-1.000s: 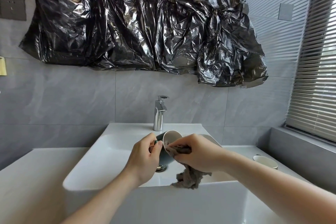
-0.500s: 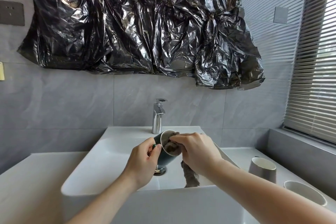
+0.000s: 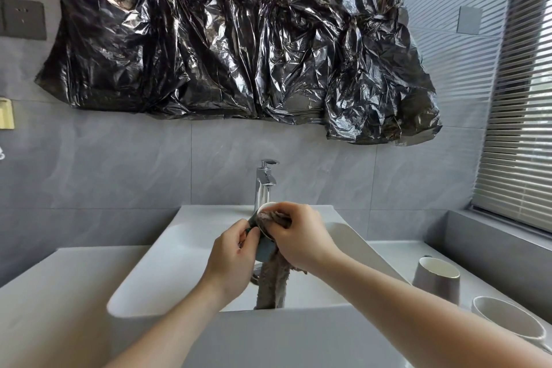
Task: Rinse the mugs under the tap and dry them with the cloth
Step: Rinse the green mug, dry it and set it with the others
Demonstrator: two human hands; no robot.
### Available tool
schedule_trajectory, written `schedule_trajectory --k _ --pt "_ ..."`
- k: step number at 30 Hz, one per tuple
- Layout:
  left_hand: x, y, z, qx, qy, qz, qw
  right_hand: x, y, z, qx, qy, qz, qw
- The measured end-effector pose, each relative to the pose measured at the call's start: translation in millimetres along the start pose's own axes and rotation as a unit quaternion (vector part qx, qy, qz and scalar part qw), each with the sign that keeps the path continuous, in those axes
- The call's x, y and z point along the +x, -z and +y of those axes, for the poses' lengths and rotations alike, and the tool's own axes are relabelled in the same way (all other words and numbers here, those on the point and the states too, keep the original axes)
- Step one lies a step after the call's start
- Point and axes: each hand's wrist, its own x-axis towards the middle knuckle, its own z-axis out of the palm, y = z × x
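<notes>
Over the white sink (image 3: 167, 251) I hold a dark teal mug (image 3: 264, 246) with a white inside, tilted with its mouth toward the tap. My left hand (image 3: 231, 257) grips it by the handle side. My right hand (image 3: 298, 236) holds a grey-brown cloth (image 3: 273, 281) and presses part of it into the mug's mouth; the rest of the cloth hangs down into the basin. The chrome tap (image 3: 264, 185) stands just behind, with no water running. Two more mugs stand on the counter at the right: a grey one (image 3: 436, 279) and a pale one (image 3: 507, 318).
A crinkled black plastic sheet (image 3: 239, 39) covers the wall above the tap. Grey tiled wall behind, a window with blinds (image 3: 519, 128) at the right. White counter (image 3: 44, 293) runs left of the sink; a raised grey ledge (image 3: 493, 236) borders the right.
My right hand has pushed the cloth deeper into the mug's mouth and turned over it. The mug has risen slightly toward the tap. The view has shifted, bringing the counter mugs into sight.
</notes>
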Motion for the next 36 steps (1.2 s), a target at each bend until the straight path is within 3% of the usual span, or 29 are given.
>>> schedule_trajectory --k 5,8,11,14,20,25,29,36 --pt "0.3 1.3 -2.2 0.001 0.008 0.014 1.000 -18.5 19.8 13.0 -0.048 0.041 -0.042 0.997" --pt "-1.5 0.3 0.5 0.004 0.011 0.012 1.000 -30.4 30.2 25.0 -0.116 0.080 -0.009 0.990" --pt "-1.6 0.4 1.2 -0.003 0.011 0.011 1.000 -38.4 30.1 35.6 -0.153 0.120 0.071 0.978" --pt "-3.0 0.3 3.6 -0.033 0.008 -0.007 0.999 -38.0 20.6 41.8 -0.102 0.097 0.147 0.979" --pt "-3.2 2.5 9.0 -0.088 0.028 -0.021 0.996 -16.1 -5.0 27.1 0.115 -0.033 0.200 0.972" --pt "-0.2 4.7 6.2 -0.143 0.056 0.009 0.988 -6.4 -6.6 14.3 0.290 -0.150 0.159 0.932" --pt "4.6 5.8 -1.7 -0.176 0.092 0.036 0.980 -23.9 -11.5 14.0 0.223 -0.168 0.152 0.948" --pt "1.5 12.9 2.0 -0.256 0.136 0.059 0.955 -65.8 12.5 4.9 0.159 -0.127 0.077 0.976"
